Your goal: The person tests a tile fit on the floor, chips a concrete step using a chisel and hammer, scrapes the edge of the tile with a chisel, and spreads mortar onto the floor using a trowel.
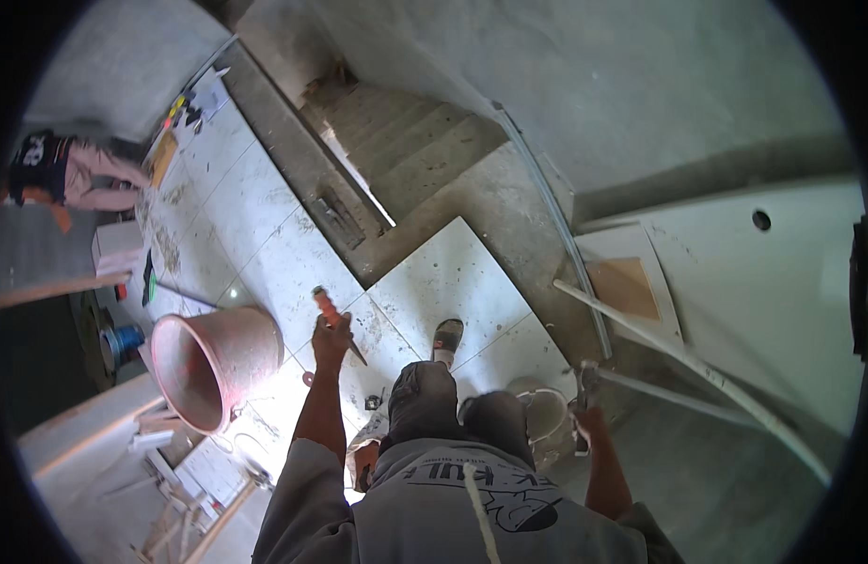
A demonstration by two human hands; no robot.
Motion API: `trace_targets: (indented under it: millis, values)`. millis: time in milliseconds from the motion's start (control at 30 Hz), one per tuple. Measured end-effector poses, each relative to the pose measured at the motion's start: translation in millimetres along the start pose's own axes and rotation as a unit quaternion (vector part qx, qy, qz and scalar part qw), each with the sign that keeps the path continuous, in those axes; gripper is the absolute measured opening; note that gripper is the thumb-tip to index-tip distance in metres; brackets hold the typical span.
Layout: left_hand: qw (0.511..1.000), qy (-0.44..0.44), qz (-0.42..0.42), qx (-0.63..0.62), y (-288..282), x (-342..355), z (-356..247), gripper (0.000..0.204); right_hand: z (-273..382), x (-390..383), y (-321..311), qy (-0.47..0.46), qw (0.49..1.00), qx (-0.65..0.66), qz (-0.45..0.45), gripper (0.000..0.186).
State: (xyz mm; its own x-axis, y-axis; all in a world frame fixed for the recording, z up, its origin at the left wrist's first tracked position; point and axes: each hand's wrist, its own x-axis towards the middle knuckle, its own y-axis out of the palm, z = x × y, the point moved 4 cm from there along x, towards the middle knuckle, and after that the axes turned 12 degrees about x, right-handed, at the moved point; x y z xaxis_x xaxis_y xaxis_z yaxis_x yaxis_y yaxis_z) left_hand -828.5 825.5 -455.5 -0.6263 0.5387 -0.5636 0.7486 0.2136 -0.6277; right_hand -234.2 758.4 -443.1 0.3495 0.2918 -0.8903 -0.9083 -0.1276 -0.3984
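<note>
My left hand [331, 344] is closed round an orange-handled chisel [328, 307] over the white floor tiles [453, 273]; my right hand [590, 421] grips what looks like a hammer [587, 374], beside a pale bucket [547, 415].

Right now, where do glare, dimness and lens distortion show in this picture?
Head view: glare washes out white floor tiles beside the reddish bucket; head view: the right hand sits in dimmer light than the left hand; head view: fisheye distortion bends the grey strip, and black fills the corners.
</note>
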Motion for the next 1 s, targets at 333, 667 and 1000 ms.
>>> trace_targets:
  millis: [333, 667, 1000]
  values:
    - [0.923, -0.216, -0.1, -0.303, -27, -11, 21, 0.031, 311, 16, 83, -0.099, 0.988, 0.038, 0.113, 0.018]
    - [0.856, -0.29, -0.126, -0.409, 125, 128, -91, 0.029, 485, 167, 216, -0.048, 0.964, -0.132, 0.224, 0.016]
    - [0.981, -0.146, -0.01, -0.13, 327, 408, -79, 0.048, 478, 292, 305, -0.137, 0.964, -0.179, 0.143, 0.021]
